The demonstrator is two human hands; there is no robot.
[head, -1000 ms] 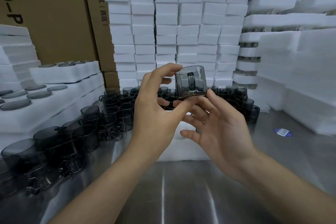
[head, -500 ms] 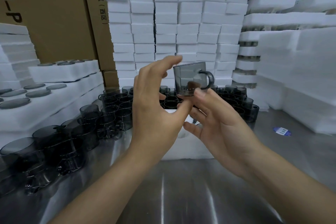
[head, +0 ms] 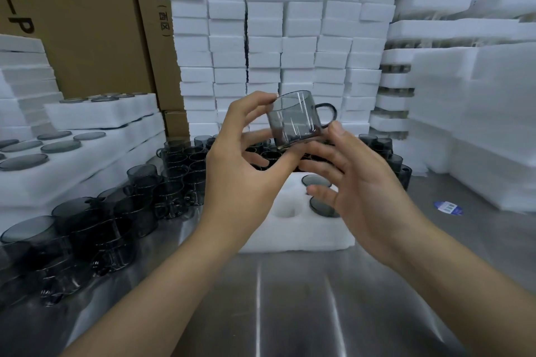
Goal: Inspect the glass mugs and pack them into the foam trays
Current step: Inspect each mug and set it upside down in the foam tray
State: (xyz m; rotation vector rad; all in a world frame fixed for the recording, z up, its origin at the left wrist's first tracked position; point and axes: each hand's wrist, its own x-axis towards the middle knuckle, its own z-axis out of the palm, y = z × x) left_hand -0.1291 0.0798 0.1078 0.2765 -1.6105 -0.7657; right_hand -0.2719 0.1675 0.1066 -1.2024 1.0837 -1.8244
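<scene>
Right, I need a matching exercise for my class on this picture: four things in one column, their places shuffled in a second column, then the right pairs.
Things
1. mug
2. tray
3. sticker
4. box

Places
a. flat on the table, far right
b. at the back, upper left
c. held up between the left hand and the right hand
d. on the table below the hands, partly filled

Pairs: 1-c, 2-d, 3-a, 4-b
</scene>
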